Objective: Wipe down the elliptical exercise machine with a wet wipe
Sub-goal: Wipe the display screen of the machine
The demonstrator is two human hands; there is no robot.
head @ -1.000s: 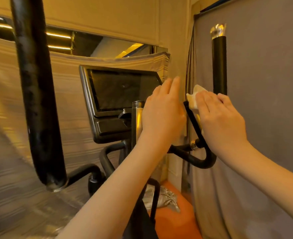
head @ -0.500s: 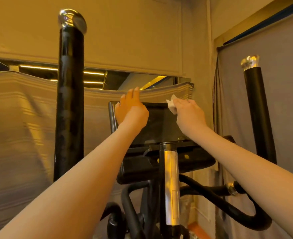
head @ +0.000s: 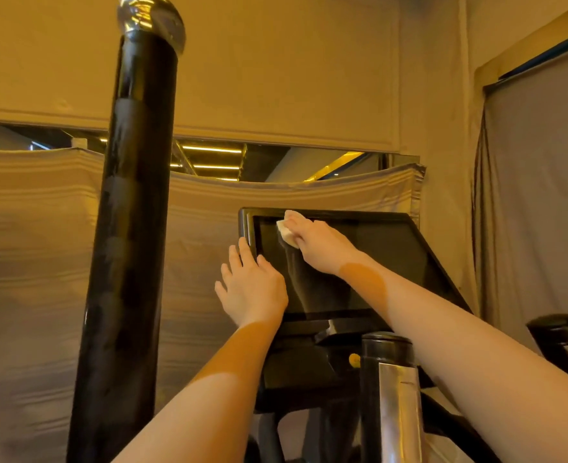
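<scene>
The elliptical's dark console screen [head: 376, 262] fills the middle right, tilted back on its black mount. My right hand [head: 319, 248] presses a white wet wipe [head: 286, 230] against the screen's upper left corner, fingers curled over it. My left hand [head: 251, 285] lies with straight fingers against the screen's left frame edge. A tall black handlebar [head: 132, 228] with a chrome cap rises at left. The centre post [head: 393, 389], black with a silver band, stands below the console.
Beige striped cloth [head: 35, 262] hangs behind the machine, with a mirror strip above it. A grey curtain [head: 536, 212] covers the right wall. The right handlebar [head: 566, 342] shows at the lower right edge.
My right hand has carried the wipe from the screen's upper right across to its upper left corner. My left hand slid down the left frame. The view shifted left and closer.
</scene>
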